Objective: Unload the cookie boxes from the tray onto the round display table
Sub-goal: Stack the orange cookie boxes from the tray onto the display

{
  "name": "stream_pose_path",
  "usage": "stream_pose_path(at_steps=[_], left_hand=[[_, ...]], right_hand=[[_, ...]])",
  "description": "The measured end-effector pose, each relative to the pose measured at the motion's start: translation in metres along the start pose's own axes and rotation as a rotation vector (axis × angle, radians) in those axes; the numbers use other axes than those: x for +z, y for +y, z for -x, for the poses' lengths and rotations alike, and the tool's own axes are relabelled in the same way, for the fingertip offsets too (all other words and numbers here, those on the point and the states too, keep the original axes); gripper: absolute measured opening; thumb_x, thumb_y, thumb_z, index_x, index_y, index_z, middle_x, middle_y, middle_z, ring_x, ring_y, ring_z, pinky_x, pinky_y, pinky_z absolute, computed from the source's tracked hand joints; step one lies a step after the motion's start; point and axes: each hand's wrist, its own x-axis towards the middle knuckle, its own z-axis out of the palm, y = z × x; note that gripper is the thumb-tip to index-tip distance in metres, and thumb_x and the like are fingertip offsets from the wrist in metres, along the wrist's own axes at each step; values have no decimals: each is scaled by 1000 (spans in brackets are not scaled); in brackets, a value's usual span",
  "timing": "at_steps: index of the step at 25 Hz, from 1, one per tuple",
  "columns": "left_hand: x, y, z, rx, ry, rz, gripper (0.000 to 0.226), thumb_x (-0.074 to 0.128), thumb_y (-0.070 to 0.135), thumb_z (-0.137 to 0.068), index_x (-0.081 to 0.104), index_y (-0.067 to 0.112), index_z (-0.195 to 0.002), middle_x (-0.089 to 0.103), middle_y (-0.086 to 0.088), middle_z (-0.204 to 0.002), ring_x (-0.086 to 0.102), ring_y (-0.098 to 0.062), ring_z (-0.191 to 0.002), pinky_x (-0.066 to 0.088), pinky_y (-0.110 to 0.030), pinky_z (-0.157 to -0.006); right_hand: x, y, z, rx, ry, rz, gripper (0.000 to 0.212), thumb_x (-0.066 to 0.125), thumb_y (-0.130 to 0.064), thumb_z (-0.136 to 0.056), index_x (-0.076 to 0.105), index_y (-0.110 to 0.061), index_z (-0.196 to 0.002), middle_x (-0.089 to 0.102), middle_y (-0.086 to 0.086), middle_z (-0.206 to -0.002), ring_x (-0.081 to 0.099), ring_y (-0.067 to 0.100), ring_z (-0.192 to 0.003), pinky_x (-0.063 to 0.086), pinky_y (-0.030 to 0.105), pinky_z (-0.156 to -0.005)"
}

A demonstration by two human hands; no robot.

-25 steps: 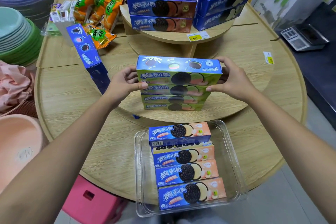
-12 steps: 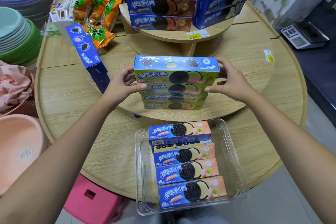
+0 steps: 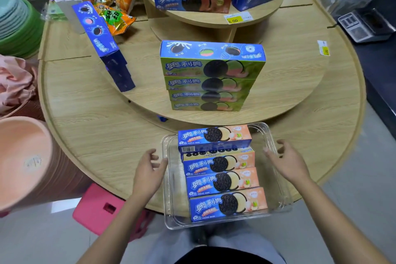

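- Left hand (image 3: 150,169): empty, fingers loosely spread, at 9 o'clock of the tray (image 3: 271,169); can't tell if it touches the rim.
- Right hand (image 3: 287,161): empty, fingers spread, at 3 o'clock above the tray wall.
- Peach cookie boxes (image 3: 222,182) lie in the tray, which sits at 6 o'clock on the round display table (image 3: 96,135).
- Green stack (image 3: 211,75): four boxes on the middle tier, 12 o'clock of the tray.
- Step, likely: grab the peach boxes. Clamp both short ends, squeeze inward evenly, lift level. The far box sits raised on another and may slide.
- Writing: boxes read "奥利奥"; price tag (image 3: 234,19) at 12 o'clock reads "6.00". The small banner text is too small to read.
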Motion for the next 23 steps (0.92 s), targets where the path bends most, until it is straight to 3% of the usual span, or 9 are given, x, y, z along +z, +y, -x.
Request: stream_pose_path(at_steps=[3, 6, 10, 14, 17, 23], left_hand=[[17, -22, 26, -92, -108, -55, 46, 62, 38, -82, 48, 19, -121, 64, -4, -86, 62, -23, -76, 45, -33, -69], [26, -28, 36, -79, -76, -120, 40, 59, 35, -84, 46, 14, -115, 61, -2, -72, 60, -30, -74, 40, -34, -63], [28, -27, 30, 25, -58, -148, 25, 56, 25, -88, 41, 6, -94, 62, -19, -83, 60, -41, -83, 34, -34, -62], [32, -24, 32, 59, -17, -135, 22, 54, 21, -89, 44, 2, -94, 61, -23, -84, 59, -42, -82, 31, -33, -62], [37, -12, 38, 81, 17, -111, 22, 53, 20, -88, 47, 0, -93, 56, -14, -77, 54, -35, -74, 29, -32, -62], [79, 41, 72, 180, -18, -74, 21, 54, 21, -86, 49, 1, -88, 52, -8, -69, 46, -29, -66, 28, -33, -60]], right_hand=[[22, 16, 17, 70, 37, 4, 44, 61, -44, -81, 52, -8, -105, 60, 5, -80, 56, 30, -80, 45, 36, -67], [38, 24, 25, 105, 75, -21, 29, 60, -33, -82, 47, -7, -86, 56, 8, -72, 55, 33, -73, 42, 37, -62], [36, 26, 23, 129, 102, -5, 30, 58, -31, -81, 38, -15, -65, 52, 8, -65, 53, 35, -70, 39, 34, -60], [34, 34, 36, 129, 168, -80, 31, 61, -22, -73, 35, -13, -58, 44, 4, -54, 46, 34, -61, 36, 34, -54], [27, 49, 51, 169, 241, -119, 31, 61, -18, -70, 34, -14, -55, 41, 2, -51, 41, 31, -58, 36, 34, -54], [-26, 116, 66, 221, 325, -167, 15, 65, -15, -69, 52, -10, -64, 51, 6, -57, 53, 33, -67, 37, 35, -58]])
